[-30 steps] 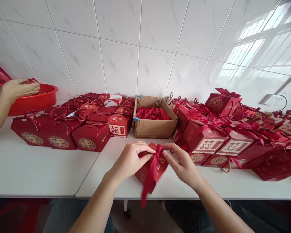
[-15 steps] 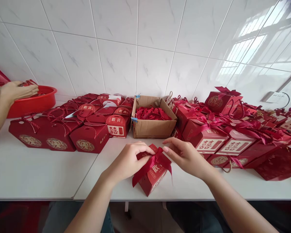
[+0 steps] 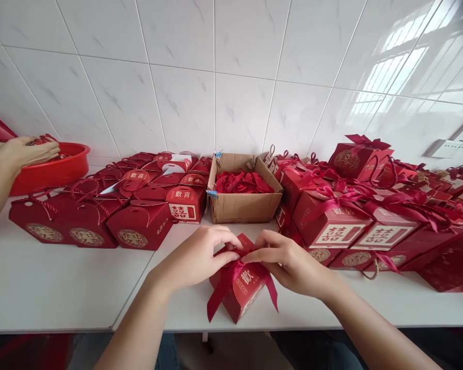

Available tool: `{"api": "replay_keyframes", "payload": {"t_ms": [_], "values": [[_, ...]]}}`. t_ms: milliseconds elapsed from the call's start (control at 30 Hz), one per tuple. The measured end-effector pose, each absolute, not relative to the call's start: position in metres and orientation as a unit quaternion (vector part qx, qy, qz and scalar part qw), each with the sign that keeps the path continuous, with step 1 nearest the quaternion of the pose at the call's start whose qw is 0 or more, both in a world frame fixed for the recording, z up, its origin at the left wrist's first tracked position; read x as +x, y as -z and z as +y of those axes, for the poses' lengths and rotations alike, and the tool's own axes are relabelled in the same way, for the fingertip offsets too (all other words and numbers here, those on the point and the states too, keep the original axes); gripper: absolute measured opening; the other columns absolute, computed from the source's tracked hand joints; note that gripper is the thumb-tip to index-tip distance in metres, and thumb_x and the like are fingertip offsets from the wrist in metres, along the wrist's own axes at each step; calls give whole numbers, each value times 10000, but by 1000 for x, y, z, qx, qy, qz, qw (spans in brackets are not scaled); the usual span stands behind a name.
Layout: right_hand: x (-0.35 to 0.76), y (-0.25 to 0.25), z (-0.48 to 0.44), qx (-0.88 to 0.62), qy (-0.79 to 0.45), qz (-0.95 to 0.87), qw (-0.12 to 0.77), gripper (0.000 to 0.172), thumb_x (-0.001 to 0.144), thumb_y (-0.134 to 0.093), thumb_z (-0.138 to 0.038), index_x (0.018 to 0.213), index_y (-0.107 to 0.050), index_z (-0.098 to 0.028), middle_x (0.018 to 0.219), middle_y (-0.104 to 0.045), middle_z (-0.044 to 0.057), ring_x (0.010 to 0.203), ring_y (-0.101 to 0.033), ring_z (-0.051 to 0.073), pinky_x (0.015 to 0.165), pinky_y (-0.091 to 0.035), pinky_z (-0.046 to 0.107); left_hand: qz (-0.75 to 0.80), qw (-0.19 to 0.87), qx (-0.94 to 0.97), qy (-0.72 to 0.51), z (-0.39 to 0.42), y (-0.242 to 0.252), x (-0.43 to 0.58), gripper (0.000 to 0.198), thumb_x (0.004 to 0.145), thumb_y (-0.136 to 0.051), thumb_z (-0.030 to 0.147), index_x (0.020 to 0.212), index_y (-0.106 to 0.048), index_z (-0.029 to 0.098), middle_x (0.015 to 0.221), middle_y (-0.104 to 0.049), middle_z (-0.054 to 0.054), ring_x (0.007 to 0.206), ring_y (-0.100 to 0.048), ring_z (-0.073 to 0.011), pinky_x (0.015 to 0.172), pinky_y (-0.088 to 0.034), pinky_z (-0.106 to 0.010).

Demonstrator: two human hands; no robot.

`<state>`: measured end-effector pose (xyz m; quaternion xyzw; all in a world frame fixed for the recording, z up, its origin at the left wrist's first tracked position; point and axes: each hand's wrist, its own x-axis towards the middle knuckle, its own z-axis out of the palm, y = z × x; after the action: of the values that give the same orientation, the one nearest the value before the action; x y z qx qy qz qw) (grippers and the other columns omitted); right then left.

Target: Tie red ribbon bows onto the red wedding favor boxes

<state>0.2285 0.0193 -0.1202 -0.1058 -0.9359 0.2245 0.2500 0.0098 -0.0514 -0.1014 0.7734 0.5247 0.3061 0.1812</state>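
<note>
A small red gift box (image 3: 242, 293) with gold lettering stands on the white table in front of me, one corner toward me. A dark red satin ribbon (image 3: 218, 293) is tied in a bow at its top, with tails hanging down both sides. My left hand (image 3: 210, 252) pinches the bow from the left, thumb and fingers closed on the ribbon. From the right, my right hand (image 3: 287, 259) also pinches the ribbon, its fingertips close to the left ones. The fingers partly hide the knot.
Behind the box stands an open cardboard box (image 3: 247, 206) of red ribbons. Rows of red boxes without bows (image 3: 139, 226) fill the left; stacked boxes with bows (image 3: 341, 226) fill the right. At far left, another person's hand (image 3: 27, 152) is over a red basin (image 3: 50, 177).
My right hand has moved left and closed on the ribbon; before, it hovered beside the bow. My left hand stays at the bow. The view has shifted slightly.
</note>
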Motion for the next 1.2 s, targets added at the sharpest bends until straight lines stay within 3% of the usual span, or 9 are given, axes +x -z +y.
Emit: {"api": "replay_keyframes", "payload": {"t_ms": [200,433,700,967,1100,1200], "values": [[226,122,16,-107,-161,-958,213,449,885,-411,-50,1158,-695,-265,930,-547,93,850,-545,188,733,-506,312,544,195,750,-322,-55,109,11,123,877,-533,207,873,-647,252,934,-687,19,863,-631,-153,771,-479,-232],[227,121,15,-99,-197,-956,191,515,849,-400,-7,1188,-677,-278,936,-516,83,832,-551,174,730,-515,296,556,211,730,-337,-46,117,10,94,884,-487,219,853,-574,236,889,-644,17,844,-581,-160,772,-454,-259],[225,123,16,-96,-239,-945,203,400,912,-437,-81,1150,-701,-264,932,-498,77,841,-557,164,750,-511,293,532,260,743,-312,-43,117,12,178,738,-351,89,747,-477,215,899,-544,2,969,-476,-201,886,-385,-316],[224,129,21,-80,-282,-932,212,388,909,-460,-77,1145,-701,-268,958,-484,82,886,-550,169,771,-503,305,514,255,752,-325,-41,119,16,135,724,-328,73,731,-348,206,955,-507,-7,979,-412,-203,922,-344,-366],[224,128,21,-72,-286,-929,223,359,917,-458,-88,1128,-714,-227,938,-492,88,864,-547,163,764,-499,296,537,240,749,-304,-42,116,12,115,764,-373,99,775,-374,213,919,-506,-6,944,-417,-204,902,-350,-373],[225,128,20,-72,-283,-931,221,361,915,-456,-81,1128,-714,-216,926,-490,85,844,-542,155,759,-497,286,555,233,740,-300,-45,114,9,51,863,-456,258,830,-458,218,912,-531,-5,940,-446,-205,881,-370,-359]]}}
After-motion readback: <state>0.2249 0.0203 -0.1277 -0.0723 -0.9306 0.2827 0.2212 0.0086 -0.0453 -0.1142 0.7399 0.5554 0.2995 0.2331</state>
